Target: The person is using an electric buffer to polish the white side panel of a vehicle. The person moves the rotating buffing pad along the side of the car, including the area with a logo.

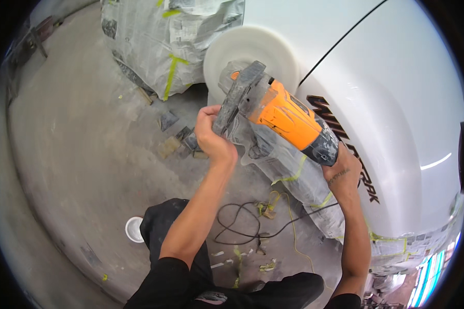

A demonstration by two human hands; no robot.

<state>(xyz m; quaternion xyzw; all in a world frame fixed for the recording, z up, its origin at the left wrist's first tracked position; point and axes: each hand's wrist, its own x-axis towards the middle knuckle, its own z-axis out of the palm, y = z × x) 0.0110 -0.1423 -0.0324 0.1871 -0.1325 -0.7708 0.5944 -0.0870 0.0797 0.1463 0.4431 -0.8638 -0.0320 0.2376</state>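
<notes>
One orange polisher (288, 116), one white pad (273, 49).
Your left hand (214, 136) grips the polisher's handle (239, 98), right hand (344, 172) its rear (322, 147); one white tub (128, 229) on floor (77, 129).

Dusty grey floor (72, 129), dark line (30, 211) curving along its left, bright bluish light (429, 278) lower right

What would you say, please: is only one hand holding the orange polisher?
No, the left hand holds the front handle of the orange polisher while the right hand grips its rear.
</notes>
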